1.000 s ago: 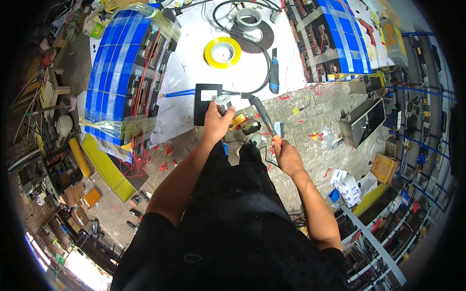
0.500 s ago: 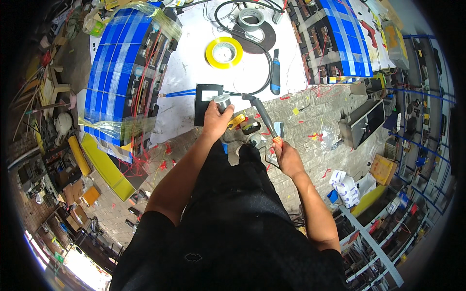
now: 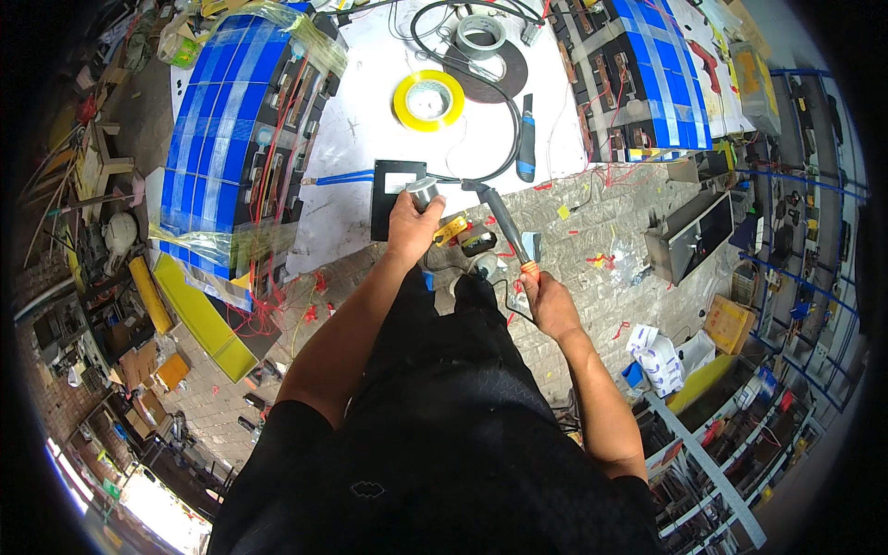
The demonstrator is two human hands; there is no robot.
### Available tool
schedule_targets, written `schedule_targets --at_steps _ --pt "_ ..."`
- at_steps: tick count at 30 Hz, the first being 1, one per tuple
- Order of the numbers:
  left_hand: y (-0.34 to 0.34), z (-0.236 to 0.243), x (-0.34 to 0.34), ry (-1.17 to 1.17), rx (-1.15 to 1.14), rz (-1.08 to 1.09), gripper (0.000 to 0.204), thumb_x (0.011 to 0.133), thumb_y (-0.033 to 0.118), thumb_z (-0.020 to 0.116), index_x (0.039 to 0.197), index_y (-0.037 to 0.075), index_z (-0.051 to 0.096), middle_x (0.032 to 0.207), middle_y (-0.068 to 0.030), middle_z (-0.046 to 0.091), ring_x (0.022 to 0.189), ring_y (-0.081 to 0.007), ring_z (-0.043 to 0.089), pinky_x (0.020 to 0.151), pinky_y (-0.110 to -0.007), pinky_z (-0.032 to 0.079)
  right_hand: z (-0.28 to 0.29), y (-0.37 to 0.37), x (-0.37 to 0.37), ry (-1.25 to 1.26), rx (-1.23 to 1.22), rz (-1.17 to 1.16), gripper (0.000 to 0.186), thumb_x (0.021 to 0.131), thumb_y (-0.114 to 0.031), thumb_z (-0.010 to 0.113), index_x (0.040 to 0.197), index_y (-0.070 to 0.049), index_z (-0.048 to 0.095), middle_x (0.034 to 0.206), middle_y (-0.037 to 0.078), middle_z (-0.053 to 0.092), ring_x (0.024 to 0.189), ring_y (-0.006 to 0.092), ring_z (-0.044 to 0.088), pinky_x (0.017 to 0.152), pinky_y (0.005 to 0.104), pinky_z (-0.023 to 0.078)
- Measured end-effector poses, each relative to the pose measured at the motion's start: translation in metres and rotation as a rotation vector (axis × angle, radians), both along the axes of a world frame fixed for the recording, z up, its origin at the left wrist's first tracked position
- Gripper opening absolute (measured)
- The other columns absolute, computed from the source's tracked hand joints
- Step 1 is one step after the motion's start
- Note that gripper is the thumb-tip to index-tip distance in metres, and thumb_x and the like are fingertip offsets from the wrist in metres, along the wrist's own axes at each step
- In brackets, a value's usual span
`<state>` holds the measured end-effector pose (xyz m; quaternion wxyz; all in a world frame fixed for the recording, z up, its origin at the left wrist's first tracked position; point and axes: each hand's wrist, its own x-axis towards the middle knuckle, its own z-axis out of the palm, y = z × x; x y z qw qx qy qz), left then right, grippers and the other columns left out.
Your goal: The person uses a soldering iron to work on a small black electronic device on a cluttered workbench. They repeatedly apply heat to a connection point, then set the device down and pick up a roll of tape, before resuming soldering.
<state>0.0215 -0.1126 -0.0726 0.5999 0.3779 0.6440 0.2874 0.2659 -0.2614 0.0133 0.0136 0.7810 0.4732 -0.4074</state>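
My left hand (image 3: 410, 233) is closed around a silver spool of solder wire (image 3: 423, 191), held over the near edge of a flat black box (image 3: 385, 220). Blue wires (image 3: 342, 178) run out of the box's left side. In my right hand (image 3: 555, 309) is the orange grip of a soldering iron (image 3: 505, 222). Its dark shaft slants up and left, so the bent tip end lies just right of the spool. By the tip, a thick black cable (image 3: 515, 139) curves round on the white tabletop (image 3: 356, 111). Whether tip and cable touch, I cannot tell.
Blue battery packs stand at left (image 3: 208, 139) and right (image 3: 661, 83). On the table lie a yellow tape roll (image 3: 403, 116), a grey tape roll (image 3: 481, 54), a dark disc (image 3: 513, 79) and a utility knife (image 3: 525, 153). Red wire scraps (image 3: 599, 260) litter the floor.
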Motion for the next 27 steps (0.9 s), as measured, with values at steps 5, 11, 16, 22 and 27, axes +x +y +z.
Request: schedule_targets --at_steps 5,11,16,22,27 --pt "-0.0002 0.0004 0.0013 -0.033 -0.005 -0.002 0.039 0.096 0.027 0.075 0.117 -0.003 0.061 0.089 -0.0061 0.068 0.068 -0.0119 0.063 0.062 -0.03 0.053 -0.0016 -0.0014 0.0017 0.004 0.009 0.001 0.058 0.108 -0.054 0.05 0.107 0.002 0.062 0.093 0.033 0.071 0.093 0.0548 0.067 0.079 0.0607 0.053" --pt "-0.0013 -0.0049 0.0007 -0.022 -0.017 -0.011 0.04 0.096 0.027 0.075 0.119 -0.003 0.061 0.091 -0.0062 0.069 0.068 -0.0122 0.063 0.063 -0.03 0.054 0.0019 0.0007 0.0007 0.002 0.015 0.012 0.058 0.108 -0.055 0.05 0.107 0.002 0.062 0.092 0.033 0.071 0.093 0.055 0.067 0.079 0.0611 0.053" --pt "-0.0017 0.0 0.0028 -0.026 -0.007 -0.001 0.031 0.1 0.029 0.071 0.11 0.001 0.06 0.089 -0.004 0.067 0.067 -0.0096 0.06 0.06 -0.028 0.05 0.0034 0.0016 0.0001 0.007 0.012 0.003 0.06 0.108 -0.056 0.049 0.107 0.002 0.063 0.093 0.033 0.07 0.094 0.0555 0.066 0.079 0.0609 0.053" --pt "-0.0022 -0.004 0.0031 -0.062 -0.021 0.021 0.03 0.1 0.029 0.071 0.11 0.002 0.06 0.09 -0.0036 0.067 0.067 -0.0091 0.059 0.06 -0.027 0.049 0.0026 0.0003 0.0 0.014 0.018 -0.007 0.061 0.107 -0.057 0.05 0.107 0.003 0.064 0.094 0.034 0.07 0.095 0.0559 0.066 0.08 0.0611 0.053" --pt "-0.0022 -0.0019 0.0059 -0.076 -0.034 0.038 0.03 0.101 0.03 0.071 0.11 0.003 0.06 0.091 -0.0033 0.068 0.067 -0.0091 0.06 0.061 -0.027 0.05 0.001 -0.0002 0.0001 0.011 0.005 -0.019 0.061 0.107 -0.056 0.05 0.107 0.004 0.064 0.095 0.035 0.07 0.096 0.056 0.066 0.08 0.0614 0.053"
